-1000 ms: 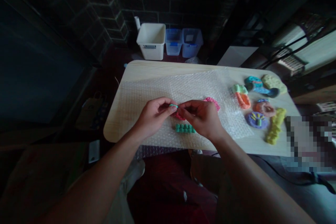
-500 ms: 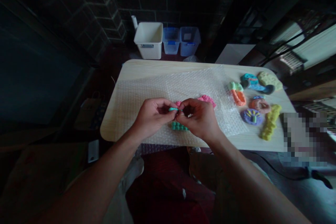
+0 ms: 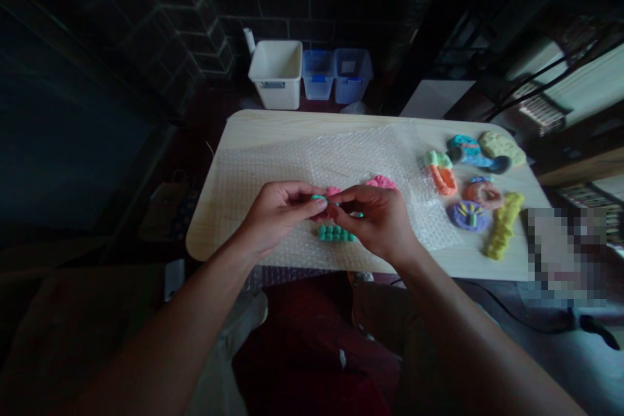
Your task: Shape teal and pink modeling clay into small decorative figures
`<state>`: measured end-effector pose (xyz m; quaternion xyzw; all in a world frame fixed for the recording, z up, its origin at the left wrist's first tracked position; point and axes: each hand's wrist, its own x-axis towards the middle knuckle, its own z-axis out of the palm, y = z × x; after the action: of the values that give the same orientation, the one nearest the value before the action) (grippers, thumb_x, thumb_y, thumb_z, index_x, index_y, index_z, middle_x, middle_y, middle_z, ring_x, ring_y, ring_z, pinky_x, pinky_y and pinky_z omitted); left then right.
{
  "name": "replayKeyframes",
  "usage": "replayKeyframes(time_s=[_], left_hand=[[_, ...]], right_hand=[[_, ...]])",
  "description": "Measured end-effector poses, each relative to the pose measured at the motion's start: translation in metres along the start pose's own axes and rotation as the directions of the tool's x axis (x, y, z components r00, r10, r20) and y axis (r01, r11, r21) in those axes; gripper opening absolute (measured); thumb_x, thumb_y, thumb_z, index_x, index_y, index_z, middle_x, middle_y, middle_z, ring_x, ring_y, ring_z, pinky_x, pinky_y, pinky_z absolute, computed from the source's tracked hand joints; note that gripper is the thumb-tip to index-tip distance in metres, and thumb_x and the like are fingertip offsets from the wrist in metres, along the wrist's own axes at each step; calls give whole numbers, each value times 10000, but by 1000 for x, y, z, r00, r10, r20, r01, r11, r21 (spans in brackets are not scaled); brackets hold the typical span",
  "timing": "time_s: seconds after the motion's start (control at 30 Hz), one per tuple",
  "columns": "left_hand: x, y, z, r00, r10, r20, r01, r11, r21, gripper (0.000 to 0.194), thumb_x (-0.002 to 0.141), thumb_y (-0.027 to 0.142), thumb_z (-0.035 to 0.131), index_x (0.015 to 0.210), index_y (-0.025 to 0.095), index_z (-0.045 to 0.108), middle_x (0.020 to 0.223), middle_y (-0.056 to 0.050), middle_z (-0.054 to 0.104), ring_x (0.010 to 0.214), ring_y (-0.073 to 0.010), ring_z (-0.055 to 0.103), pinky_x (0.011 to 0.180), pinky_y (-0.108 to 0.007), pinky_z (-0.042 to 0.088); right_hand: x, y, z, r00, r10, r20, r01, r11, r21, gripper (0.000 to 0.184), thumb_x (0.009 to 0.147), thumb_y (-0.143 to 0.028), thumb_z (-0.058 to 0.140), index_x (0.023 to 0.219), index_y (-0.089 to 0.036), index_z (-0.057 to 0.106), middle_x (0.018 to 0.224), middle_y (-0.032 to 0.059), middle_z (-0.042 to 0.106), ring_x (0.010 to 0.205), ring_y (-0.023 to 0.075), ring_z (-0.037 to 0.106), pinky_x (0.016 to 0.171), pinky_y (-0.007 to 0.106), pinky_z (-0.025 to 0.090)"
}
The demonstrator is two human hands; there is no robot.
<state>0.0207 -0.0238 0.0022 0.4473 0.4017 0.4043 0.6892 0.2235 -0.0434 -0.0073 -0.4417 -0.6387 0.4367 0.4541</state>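
Note:
My left hand point(image 3: 283, 213) is closed in a pinch over the bubble wrap, a small lump of green modelling clay point(image 3: 319, 197) between thumb and fingertips. Meeting it from the right, my right hand point(image 3: 373, 211) is also pinched, its fingertips at the same clay. A bit of green shows under its fingers; their exact grip is partly hidden. Just below the hands lie rows of small green clay balls point(image 3: 336, 234) on the bubble wrap point(image 3: 263, 188). Behind the hands are pink clay pieces point(image 3: 383, 181), partly covered by my right hand.
On the table's point(image 3: 273, 127) right side lie several clay shapes: an orange and green one point(image 3: 442, 179), a purple disc with yellow strokes point(image 3: 468, 216), a yellow strip point(image 3: 506, 226) and a pale yellow slab point(image 3: 502, 147). A white bin point(image 3: 280, 91) and two clear blue bins point(image 3: 351, 88) stand beyond.
My hands have shifted slightly at the fingertips, and the right hand has moved a little to the right. More of the green balls shows below. The green lump sits deeper in my left fingers.

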Motion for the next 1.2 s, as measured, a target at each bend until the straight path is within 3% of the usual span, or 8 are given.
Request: replayKeyframes(time_s=[0.2,0.37,0.5,0.6,0.7,0.93,1.07,1.2], left_hand=[[-1,1,9,999,48,-17,-49,999,-10,220,693,249,966,840,156,831,820,-45,806,747,-147,736,712,-250,603],[-4,8,3,1000,21,-2,-21,998,-59,174,720,219,930,806,156,793,682,-8,743,601,-106,664,608,-216,546],[-6,16,-9,998,-55,-36,46,978,-202,192,723,215,934,850,152,805,771,-24,775,664,-116,714,660,-222,571],[-7,16,-16,995,-67,-74,47,969,-244,229,751,231,929,938,149,826,875,-55,806,741,-130,743,720,-240,588],[-6,13,-22,995,-61,-82,43,977,-210,253,782,264,915,991,152,827,944,-77,811,784,-148,741,765,-281,595],[-5,4,-42,989,75,-125,-29,942,335,290,850,367,851,1036,147,820,905,-93,819,771,-182,724,712,-289,551],[-10,-3,-43,988,156,-20,-98,708,699,227,930,339,733,1069,187,829,1003,-87,844,848,-218,755,747,-311,541],[-15,-9,-38,979,170,111,-179,468,865,212,949,260,661,1062,203,831,989,-73,847,812,-226,748,767,-338,527]], right_hand=[[-3,-10,11,996,31,-87,-44,987,-157,108,820,-275,771,845,-174,800,711,42,787,561,137,671,538,259,523],[8,-4,-10,968,59,-243,-128,952,-278,18,746,-196,756,750,-181,764,629,23,714,545,140,614,510,272,439],[16,9,-33,925,206,-320,-191,979,78,166,824,-286,779,920,-151,778,712,38,711,602,155,625,565,308,486],[16,14,-35,950,218,-223,-171,962,213,265,923,-373,776,1078,-160,807,720,5,661,656,142,595,610,300,477],[13,12,-35,957,223,-184,-156,934,323,240,923,-424,820,983,-192,811,707,-1,654,643,136,576,590,291,461],[14,5,-51,942,282,-183,-177,879,443,325,742,-443,977,810,-224,746,728,13,721,619,148,639,576,298,533],[9,10,-59,935,299,-191,-186,871,455,293,777,-411,957,928,-222,791,825,26,776,725,162,717,722,329,626],[1,15,-67,925,332,-184,-213,855,474,282,797,-427,943,929,-211,819,912,56,827,835,184,785,830,347,669]])
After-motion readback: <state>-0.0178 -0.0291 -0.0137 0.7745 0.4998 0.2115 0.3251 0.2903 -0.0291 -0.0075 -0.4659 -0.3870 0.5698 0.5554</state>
